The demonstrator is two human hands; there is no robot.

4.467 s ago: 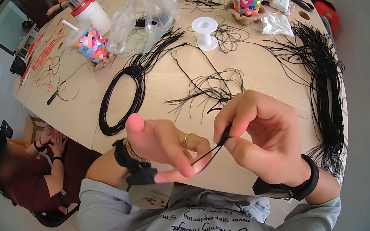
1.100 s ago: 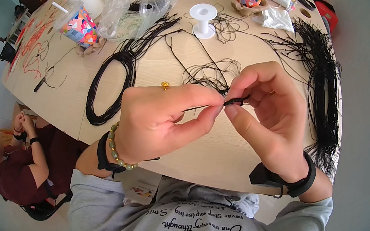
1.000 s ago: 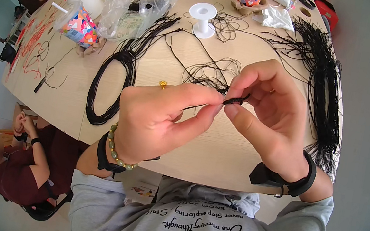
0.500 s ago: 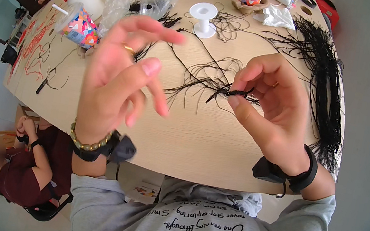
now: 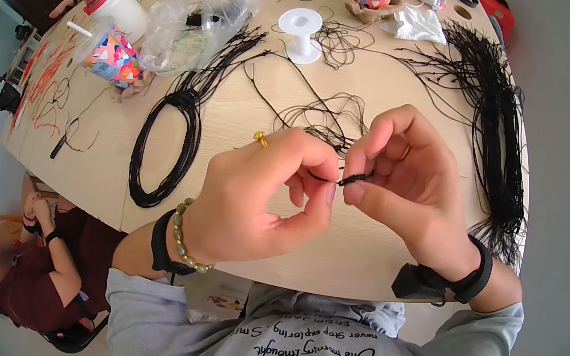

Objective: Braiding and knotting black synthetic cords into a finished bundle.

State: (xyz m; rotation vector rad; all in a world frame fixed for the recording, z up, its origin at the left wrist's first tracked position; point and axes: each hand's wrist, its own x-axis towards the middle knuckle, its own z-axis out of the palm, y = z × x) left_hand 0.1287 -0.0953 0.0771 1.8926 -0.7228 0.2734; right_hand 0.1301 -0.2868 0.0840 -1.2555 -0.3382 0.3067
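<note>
Between my hands, just above the table, is a short black braided cord (image 5: 357, 178). My right hand (image 5: 416, 190) pinches its braided part between thumb and forefinger. My left hand (image 5: 266, 198), with a gold ring on one finger, pinches a thin black cord end (image 5: 316, 176) coming off the braid; the fingertips partly hide it. Beyond my hands lies a loose tangle of thin black cord (image 5: 323, 114). Left of my left hand rests a looped bundle of black cords (image 5: 140, 145).
A white spool (image 5: 300, 47) stands mid-table. A long black cord bundle (image 5: 507, 149) lies along the right. At left are a clear plastic bag (image 5: 201, 26), a colourful cup (image 5: 114, 58) and a red-lidded jar (image 5: 125, 11). One person (image 5: 32, 271) sits at lower left; another is at far left.
My left hand has come down and right, from open and blurred to pinching the cord end beside my right hand. The right hand has lowered slightly, still holding the braid.
</note>
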